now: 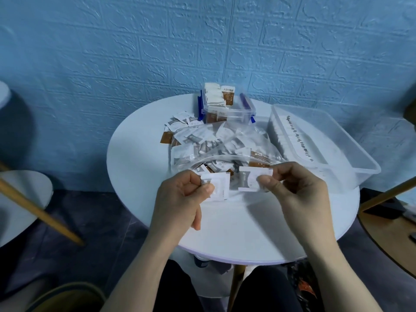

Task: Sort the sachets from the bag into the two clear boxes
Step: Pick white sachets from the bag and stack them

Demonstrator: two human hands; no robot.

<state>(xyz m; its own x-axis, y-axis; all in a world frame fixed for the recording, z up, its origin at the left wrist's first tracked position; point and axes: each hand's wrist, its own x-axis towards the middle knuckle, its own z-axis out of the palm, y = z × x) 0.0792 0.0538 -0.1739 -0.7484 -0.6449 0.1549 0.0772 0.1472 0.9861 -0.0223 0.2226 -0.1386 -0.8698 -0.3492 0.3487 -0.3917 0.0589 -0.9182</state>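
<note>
Round white worktop [225, 230] observed from above, set against a blue embossed wall [157, 41]. Left hand [180, 199] is held over the near half of the worktop, thumb and curled fingers pinching a white sachet [219, 186] by its left edge. Right hand [299, 190] is level with it, just to the right, thumb and forefinger pinching a second white sachet [249, 179] by its right edge. The two sachets sit side by side between the hands, close together; whether they touch cannot be told. Directly behind the hands, at the centre of the worktop, lies the clear plastic bag [225, 145], mouth toward the person, holding many white and brown sachets in a loose heap. Several loose sachets [177, 124] lie on the worktop at the bag's far left side, toward the left edge. At the far edge stands the small clear box [227, 112] with blue side clips, packed above its rim with white and brown sachets. Along the right edge sits the large clear box [333, 140], overhanging the rim slightly, with a row of white sachets standing along its left inner wall. A light stool with wooden legs [33, 206] stands on the floor to the left.
</note>
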